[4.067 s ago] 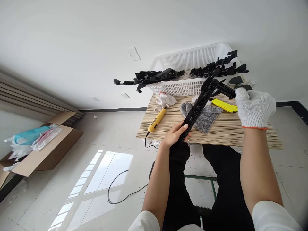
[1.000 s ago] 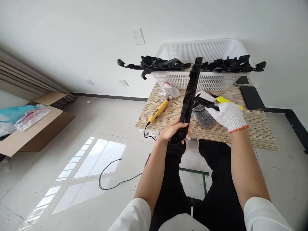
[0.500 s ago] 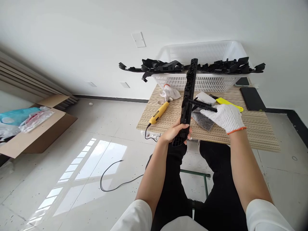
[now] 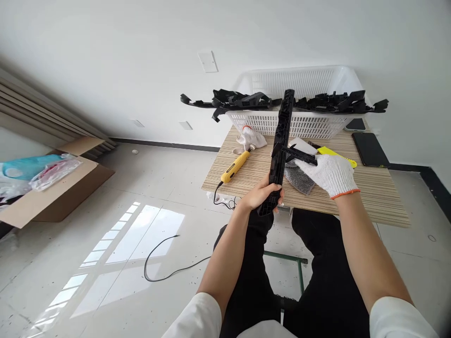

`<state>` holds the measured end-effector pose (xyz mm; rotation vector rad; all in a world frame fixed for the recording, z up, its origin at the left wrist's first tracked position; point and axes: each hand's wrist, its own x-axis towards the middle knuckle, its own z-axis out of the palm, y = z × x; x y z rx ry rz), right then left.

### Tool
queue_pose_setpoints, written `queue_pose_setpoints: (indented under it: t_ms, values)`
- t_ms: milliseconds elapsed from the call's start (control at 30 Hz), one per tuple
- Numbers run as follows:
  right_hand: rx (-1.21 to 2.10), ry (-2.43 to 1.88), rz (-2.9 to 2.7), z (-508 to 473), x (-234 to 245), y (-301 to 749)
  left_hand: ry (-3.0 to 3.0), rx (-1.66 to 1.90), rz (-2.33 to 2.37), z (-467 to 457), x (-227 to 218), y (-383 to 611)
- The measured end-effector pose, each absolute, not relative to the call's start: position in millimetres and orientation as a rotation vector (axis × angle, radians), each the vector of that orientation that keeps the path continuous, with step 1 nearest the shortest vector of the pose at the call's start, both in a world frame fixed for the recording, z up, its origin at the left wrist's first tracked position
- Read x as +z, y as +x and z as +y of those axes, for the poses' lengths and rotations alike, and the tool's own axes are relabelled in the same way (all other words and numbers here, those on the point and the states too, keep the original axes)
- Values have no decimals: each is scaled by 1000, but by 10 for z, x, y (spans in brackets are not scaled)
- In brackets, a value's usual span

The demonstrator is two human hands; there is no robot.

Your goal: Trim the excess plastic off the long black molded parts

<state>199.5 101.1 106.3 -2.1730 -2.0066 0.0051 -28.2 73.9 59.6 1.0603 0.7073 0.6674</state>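
My bare left hand (image 4: pixel 263 195) is wrapped round the near end of a long black plastic part (image 4: pixel 282 141), which stands almost straight away from me over the striped wooden table (image 4: pixel 369 197). My right hand (image 4: pixel 331 174) wears a white knit glove. It grips a thin black arm that juts sideways from the middle of that part. A grey cloth (image 4: pixel 299 178) lies on the table right under the gloved hand.
A white slatted basket (image 4: pixel 306 123) at the table's far edge carries more black parts (image 4: pixel 243 99) across its rim. A yellow corded tool (image 4: pixel 234 167), a spare glove (image 4: pixel 250 137), a yellow scraper (image 4: pixel 334 154) and a dark phone (image 4: pixel 369 149) lie on the table. A cardboard box (image 4: pixel 52 197) sits on the floor at left.
The long part has swung from a slant to nearly straight ahead. My gloved right hand came down from the part's far right end to its side arm near the middle.
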Motion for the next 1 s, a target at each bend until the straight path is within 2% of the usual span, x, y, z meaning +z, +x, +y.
queue_pose_setpoints:
  t_ms: [500,767,1000]
  values:
    - [-91,-2142,-2145,1059,1278,1912,1061,715,672,754,558,-260]
    - [-38,-2091,-2307,1042,1624,1696,1113,694,648,733,542,-237]
    - [-321,-2129,-2364,925,1749,1691,1066,740,632,725,536,-240]
